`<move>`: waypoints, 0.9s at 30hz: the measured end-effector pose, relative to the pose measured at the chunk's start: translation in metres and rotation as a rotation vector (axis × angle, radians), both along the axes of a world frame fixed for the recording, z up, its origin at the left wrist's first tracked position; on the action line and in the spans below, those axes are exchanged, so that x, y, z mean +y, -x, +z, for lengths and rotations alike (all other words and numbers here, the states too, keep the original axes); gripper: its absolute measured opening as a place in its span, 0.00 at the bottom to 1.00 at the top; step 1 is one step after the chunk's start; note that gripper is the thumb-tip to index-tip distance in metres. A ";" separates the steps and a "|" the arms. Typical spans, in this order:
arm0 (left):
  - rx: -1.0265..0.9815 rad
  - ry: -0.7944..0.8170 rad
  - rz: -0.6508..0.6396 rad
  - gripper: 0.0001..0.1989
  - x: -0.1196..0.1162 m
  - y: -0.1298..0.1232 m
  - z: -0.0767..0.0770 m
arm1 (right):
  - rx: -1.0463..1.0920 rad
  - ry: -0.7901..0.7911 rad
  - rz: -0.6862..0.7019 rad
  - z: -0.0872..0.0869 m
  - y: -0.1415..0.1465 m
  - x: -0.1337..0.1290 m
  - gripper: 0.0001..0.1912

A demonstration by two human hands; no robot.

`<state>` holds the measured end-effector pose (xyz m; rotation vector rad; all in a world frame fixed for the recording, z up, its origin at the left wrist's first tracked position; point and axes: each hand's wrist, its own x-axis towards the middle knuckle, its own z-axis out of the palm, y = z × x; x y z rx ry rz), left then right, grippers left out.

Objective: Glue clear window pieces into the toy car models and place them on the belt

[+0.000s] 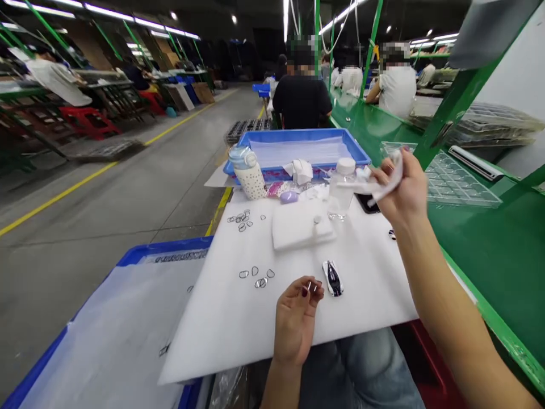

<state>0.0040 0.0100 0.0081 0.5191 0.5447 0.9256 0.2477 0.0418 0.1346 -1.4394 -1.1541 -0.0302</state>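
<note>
My left hand (296, 321) is closed in a pinch over the near part of the white foam sheet (357, 318). Between its fingertips is a small dark glossy piece (313, 287), partly hidden by the fingers. Just right of it lies a white and black toy car (332, 278). My right hand (406, 190) is raised on the right, its fingers closed round a crumpled white cloth (394, 182) whose end hangs toward the left. Several thin dark-edged rings or loops (260, 278) lie left of my left hand, and another group of loops (242, 218) sits farther back.
A folded white pad (298, 227) lies mid-sheet, with a clear bottle (340, 196) and dotted tumbler (251, 179) behind it. Blue trays stand behind (361, 156) and at the left (128, 258). A clear compartment tray (464, 179) rests on the green bench (481, 244). Co-workers sit ahead.
</note>
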 end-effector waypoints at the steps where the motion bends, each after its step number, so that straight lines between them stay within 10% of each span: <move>1: -0.005 -0.015 -0.011 0.17 0.000 0.000 0.000 | 0.174 -0.036 0.087 -0.011 0.014 -0.015 0.23; 4: -0.020 -0.043 -0.040 0.15 0.000 0.001 0.002 | 0.349 0.026 0.170 -0.051 0.065 -0.059 0.20; 8: -0.019 -0.031 -0.022 0.15 0.000 -0.001 0.001 | -0.095 0.061 0.276 -0.086 0.113 -0.086 0.08; 14: 0.034 -0.030 0.055 0.15 -0.001 -0.003 -0.001 | -0.538 -0.032 0.279 -0.082 0.116 -0.086 0.08; 20: 0.090 -0.093 0.058 0.15 -0.002 -0.002 0.000 | -0.282 -0.008 0.096 -0.080 0.094 -0.093 0.08; 27: 0.755 -0.843 0.230 0.05 0.001 0.002 0.008 | 0.005 0.295 0.042 -0.112 0.079 -0.101 0.09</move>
